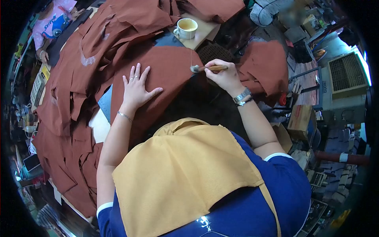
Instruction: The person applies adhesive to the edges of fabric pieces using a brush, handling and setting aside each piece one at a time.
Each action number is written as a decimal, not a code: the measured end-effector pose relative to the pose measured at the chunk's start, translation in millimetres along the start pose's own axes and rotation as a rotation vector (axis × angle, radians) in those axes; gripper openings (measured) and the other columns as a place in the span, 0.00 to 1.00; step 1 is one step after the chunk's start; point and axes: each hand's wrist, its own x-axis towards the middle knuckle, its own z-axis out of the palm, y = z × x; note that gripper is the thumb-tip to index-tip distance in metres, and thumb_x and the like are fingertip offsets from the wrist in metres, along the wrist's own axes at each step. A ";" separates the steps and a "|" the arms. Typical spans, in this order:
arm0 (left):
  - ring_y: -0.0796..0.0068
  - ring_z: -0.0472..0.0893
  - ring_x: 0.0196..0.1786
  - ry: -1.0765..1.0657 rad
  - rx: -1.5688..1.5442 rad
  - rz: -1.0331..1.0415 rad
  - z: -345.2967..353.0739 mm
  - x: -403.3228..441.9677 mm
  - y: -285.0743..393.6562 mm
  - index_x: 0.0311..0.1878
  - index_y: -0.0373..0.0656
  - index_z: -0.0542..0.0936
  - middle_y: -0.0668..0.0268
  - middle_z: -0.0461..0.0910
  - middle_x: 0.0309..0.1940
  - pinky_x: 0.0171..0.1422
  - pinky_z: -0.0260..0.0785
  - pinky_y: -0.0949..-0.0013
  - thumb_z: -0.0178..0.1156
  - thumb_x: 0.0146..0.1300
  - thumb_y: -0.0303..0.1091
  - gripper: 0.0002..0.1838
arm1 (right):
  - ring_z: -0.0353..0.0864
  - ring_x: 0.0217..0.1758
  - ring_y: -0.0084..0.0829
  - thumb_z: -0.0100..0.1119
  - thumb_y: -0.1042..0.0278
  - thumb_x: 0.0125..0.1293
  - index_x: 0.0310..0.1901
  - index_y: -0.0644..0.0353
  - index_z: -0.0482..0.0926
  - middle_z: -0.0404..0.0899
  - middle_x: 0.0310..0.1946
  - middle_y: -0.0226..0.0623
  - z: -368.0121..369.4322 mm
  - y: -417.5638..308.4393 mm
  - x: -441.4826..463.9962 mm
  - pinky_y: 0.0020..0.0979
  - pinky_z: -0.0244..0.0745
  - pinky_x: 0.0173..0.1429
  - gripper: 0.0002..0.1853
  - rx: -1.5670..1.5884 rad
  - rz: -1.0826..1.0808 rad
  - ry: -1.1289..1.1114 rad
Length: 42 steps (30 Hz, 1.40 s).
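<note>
My left hand [137, 87] lies flat with fingers spread on a reddish-brown piece of material [169, 63], fabric or leather. In my right hand [227, 77] is a brush [215, 68] with a wooden handle, gripped between thumb and fingers. Its pale, coated tip is at the right edge of the brown piece; whether it touches is hard to tell. A thin strand runs from the tip up toward a white cup [186, 28], which holds a yellowish substance and stands on a board [203, 37].
Heaped brown pieces [75, 98] cover the left side, some with whitish smears. More brown material [264, 69] hangs at the right, near a cardboard box [301, 120]. A phone [31, 162] is at far left. Another person [53, 23] is at the upper left.
</note>
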 end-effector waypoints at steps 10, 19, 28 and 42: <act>0.51 0.47 0.83 0.007 0.009 0.001 1.4 -0.7 0.4 0.78 0.56 0.61 0.53 0.50 0.81 0.79 0.37 0.31 0.60 0.53 0.76 0.53 | 0.88 0.32 0.31 0.68 0.66 0.56 0.36 0.62 0.86 0.87 0.30 0.42 -19.7 -12.2 23.1 0.30 0.82 0.41 0.09 -0.092 -0.010 -0.031; 0.51 0.47 0.83 0.000 0.007 0.004 2.6 0.1 0.4 0.78 0.55 0.61 0.52 0.49 0.81 0.79 0.37 0.30 0.60 0.53 0.76 0.54 | 0.87 0.35 0.43 0.66 0.62 0.53 0.32 0.64 0.85 0.85 0.29 0.49 -10.6 -4.7 48.6 0.37 0.82 0.45 0.13 -0.299 -0.020 -0.192; 0.50 0.48 0.82 0.007 0.021 0.015 3.9 1.5 -0.7 0.78 0.54 0.61 0.52 0.49 0.81 0.78 0.39 0.29 0.59 0.55 0.75 0.53 | 0.87 0.34 0.46 0.65 0.60 0.51 0.31 0.62 0.86 0.84 0.27 0.49 11.6 -9.2 75.8 0.38 0.82 0.45 0.12 -0.388 -0.075 -0.139; 0.49 0.48 0.82 0.004 0.028 0.033 4.4 5.0 -1.2 0.78 0.53 0.60 0.52 0.49 0.81 0.77 0.41 0.28 0.60 0.55 0.75 0.53 | 0.87 0.35 0.40 0.66 0.63 0.51 0.33 0.62 0.86 0.86 0.28 0.45 -26.0 -28.4 60.8 0.35 0.81 0.45 0.11 -0.345 -0.011 -0.209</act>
